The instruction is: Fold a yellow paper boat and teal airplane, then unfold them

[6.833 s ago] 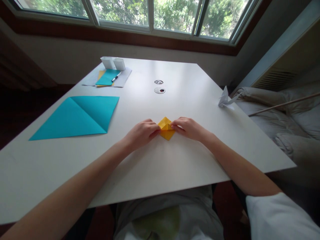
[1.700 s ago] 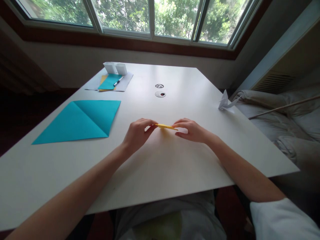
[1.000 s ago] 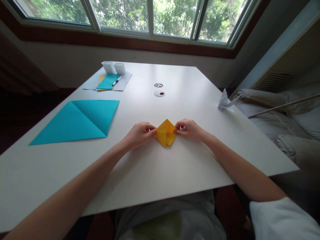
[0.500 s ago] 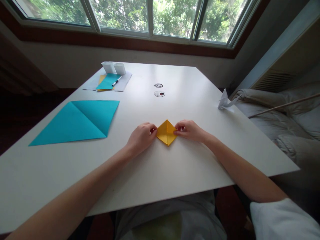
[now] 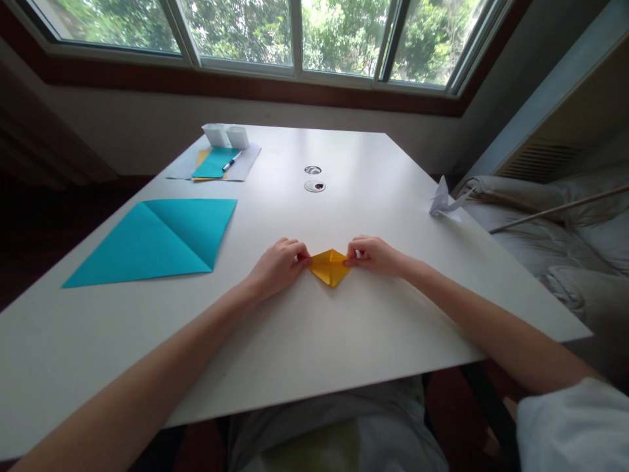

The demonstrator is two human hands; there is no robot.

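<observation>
A small folded piece of yellow origami paper (image 5: 330, 267) lies low over the white table, its lower point toward me and a crease down its middle. My left hand (image 5: 282, 265) pinches its left corner between thumb and fingers. On the other side, my right hand (image 5: 373, 254) grips the right corner the same way. Fingertips cover both corners. To the left lies a large sheet of teal paper (image 5: 152, 242), with creases across it and away from both hands.
A white paper crane (image 5: 443, 198) stands near the right edge of the white table (image 5: 275, 347). At the back left are teal sheets (image 5: 216, 162), a pen (image 5: 231, 161) and white paper boxes (image 5: 238, 137). Two round discs (image 5: 314, 186) sit mid-table.
The yellow paper's top point has come down, so its shape looks flatter and wider. Both hands keep their pinch on its corners and have barely shifted.
</observation>
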